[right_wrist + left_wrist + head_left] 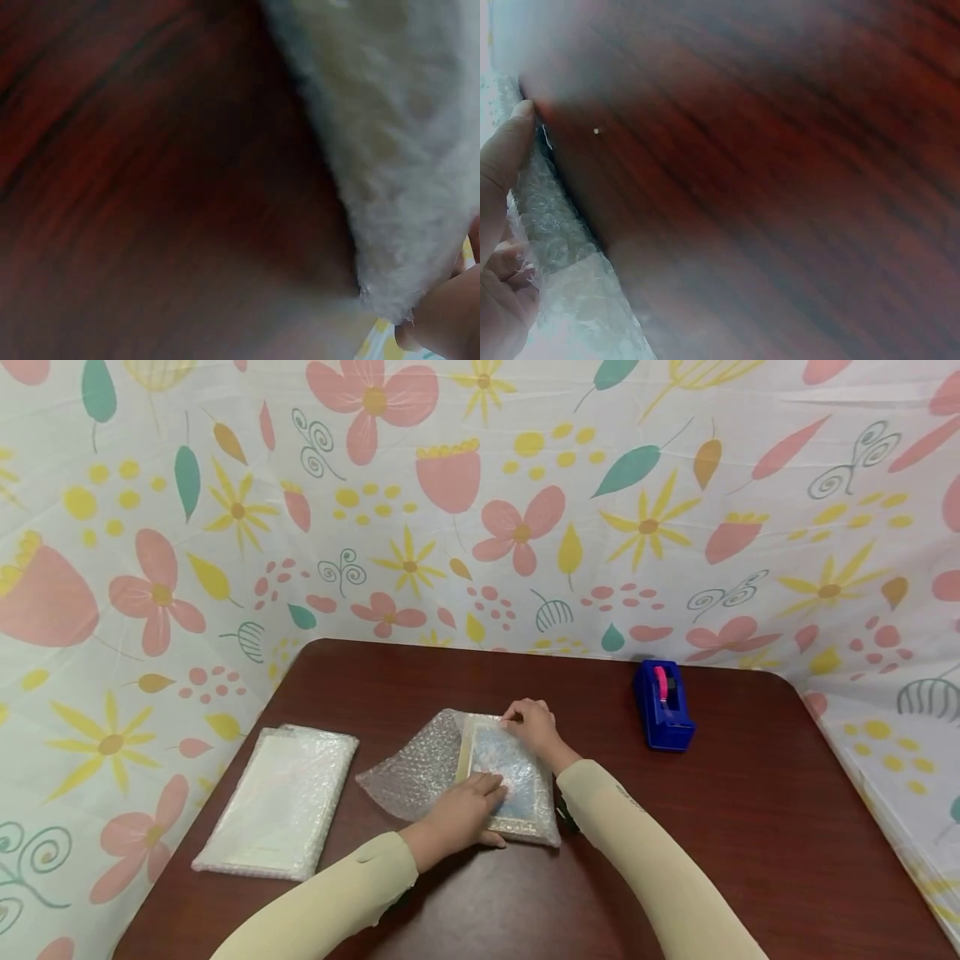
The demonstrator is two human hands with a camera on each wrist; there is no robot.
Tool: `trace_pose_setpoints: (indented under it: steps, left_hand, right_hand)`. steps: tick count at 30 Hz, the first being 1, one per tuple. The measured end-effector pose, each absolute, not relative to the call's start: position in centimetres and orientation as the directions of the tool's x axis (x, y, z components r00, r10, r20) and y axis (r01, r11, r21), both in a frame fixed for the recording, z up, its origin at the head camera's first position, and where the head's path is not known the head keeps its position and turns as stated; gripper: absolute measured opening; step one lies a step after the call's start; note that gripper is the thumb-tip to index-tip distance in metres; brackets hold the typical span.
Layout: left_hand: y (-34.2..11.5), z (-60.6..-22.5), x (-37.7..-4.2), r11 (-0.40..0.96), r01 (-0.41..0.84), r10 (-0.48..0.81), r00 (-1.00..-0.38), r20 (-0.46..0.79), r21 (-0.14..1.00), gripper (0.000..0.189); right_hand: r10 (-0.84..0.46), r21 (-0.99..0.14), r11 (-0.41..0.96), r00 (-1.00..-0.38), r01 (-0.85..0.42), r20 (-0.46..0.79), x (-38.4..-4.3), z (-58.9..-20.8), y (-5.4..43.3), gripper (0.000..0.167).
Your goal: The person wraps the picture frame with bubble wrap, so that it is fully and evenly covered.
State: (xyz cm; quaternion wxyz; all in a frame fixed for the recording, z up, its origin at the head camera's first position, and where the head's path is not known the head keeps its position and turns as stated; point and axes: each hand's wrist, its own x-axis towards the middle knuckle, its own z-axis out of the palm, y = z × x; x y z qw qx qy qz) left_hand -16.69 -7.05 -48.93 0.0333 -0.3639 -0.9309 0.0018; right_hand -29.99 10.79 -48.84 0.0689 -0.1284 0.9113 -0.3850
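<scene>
A flat rectangular piece with a blue picture and a cream border (483, 760) lies on the table, bubble wrap over its right part. The loose bubble wrap (416, 768) spreads out to its left. My left hand (465, 810) rests on the lower left of the piece, fingers extended over the picture and thumb at the near edge. In the left wrist view the thumb (510, 142) lies along the wrap's edge. At the far edge, my right hand (534, 727) pinches the bubble wrap with curled fingers. The right wrist view shows the wrapped side (397, 165) close up.
A bubble-wrapped flat package (277, 802) lies at the table's left. At the back right stands a blue tape dispenser (665, 706) with a pink core. A small dark object (567, 817) shows beside the right forearm. Flower-printed cloth (480, 510) hangs behind the dark wooden table (787, 827).
</scene>
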Motion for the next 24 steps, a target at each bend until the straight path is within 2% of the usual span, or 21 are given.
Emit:
trace_pose_setpoints:
  steps: [3, 6, 8, 12, 16, 22, 24]
  left_hand:
    - [-7.0, -48.9, -16.8, 0.721, 0.693, 0.690, -0.715, 0.113, -0.021, 0.078]
    - [-6.8, -48.9, -17.1, 0.726, 0.688, 0.684, -0.719, 0.121, -0.016, 0.093]
    - [-6.7, -48.8, -17.3, 0.730, 0.683, 0.681, -0.724, 0.110, -0.029, 0.101]
    - [-6.5, -48.7, -17.6, 0.743, 0.667, 0.669, -0.742, 0.038, -0.058, 0.099]
    - [-6.5, -48.3, -18.0, 0.754, 0.651, 0.651, -0.758, -0.037, -0.084, 0.096]
    - [-6.8, -48.2, -18.3, 0.806, 0.589, 0.592, -0.798, -0.110, 0.063, 0.093]
    - [-6.9, -48.3, -18.2, 0.818, 0.570, 0.575, -0.808, -0.124, 0.078, 0.093]
  right_hand:
    - [-0.286, -0.656, 0.737, -0.955, -0.165, -0.081, -30.1, -48.9, 10.7, 0.029]
    - [-0.291, -0.557, 0.812, -0.948, -0.175, -0.128, -30.1, -49.0, 10.8, 0.048]
    - [-0.292, -0.486, 0.853, -0.946, -0.190, -0.143, -30.0, -49.3, 10.9, 0.055]
    - [-0.298, -0.374, 0.896, -0.949, -0.240, -0.105, -29.6, -50.1, 11.0, 0.056]
    - [-0.272, -0.333, 0.915, -0.958, -0.228, -0.091, -29.2, -50.1, 11.0, 0.056]
    - [-0.241, -0.352, 0.916, -0.966, -0.193, -0.098, -29.0, -49.8, 11.1, 0.060]
    - [-0.240, -0.369, 0.911, -0.964, -0.184, -0.113, -29.1, -49.7, 11.2, 0.062]
